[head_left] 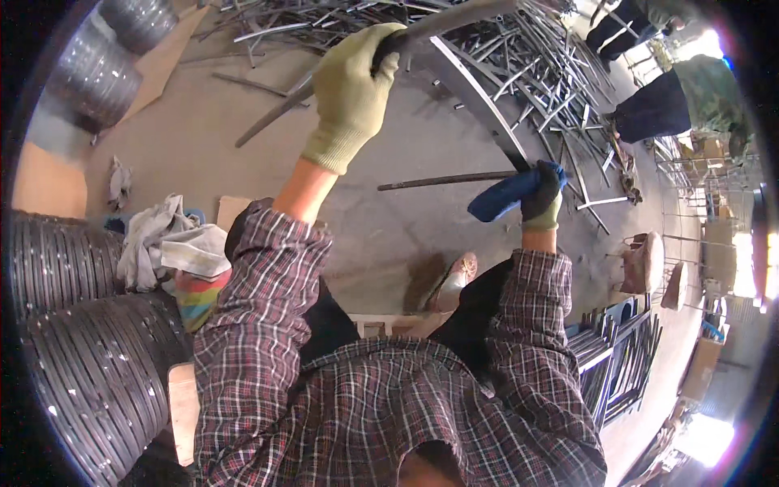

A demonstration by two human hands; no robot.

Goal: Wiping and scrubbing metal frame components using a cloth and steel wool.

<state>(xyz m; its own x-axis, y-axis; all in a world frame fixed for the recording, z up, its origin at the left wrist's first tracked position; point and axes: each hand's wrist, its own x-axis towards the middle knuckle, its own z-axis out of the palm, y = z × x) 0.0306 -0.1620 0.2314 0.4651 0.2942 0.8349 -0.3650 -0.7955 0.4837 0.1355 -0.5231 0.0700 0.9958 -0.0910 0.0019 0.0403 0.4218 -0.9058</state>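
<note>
Left hand (353,93), in a pale knit glove, wraps tight round a curved grey metal bar (454,49) at upper centre. Right hand (540,195), dark rubber-coated glove, clamps the bar's lower end against a thin rusty rod (446,180).

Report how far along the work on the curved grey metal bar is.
Done: coiled stacks of dark metal hoops stand at the left. In hand: the left hand in a pale yellow-green glove grips a long curved grey metal bar; the right hand in a blue-and-dark glove holds its lower end. Left: a big heap of loose grey metal rods lies on the concrete floor.
</note>
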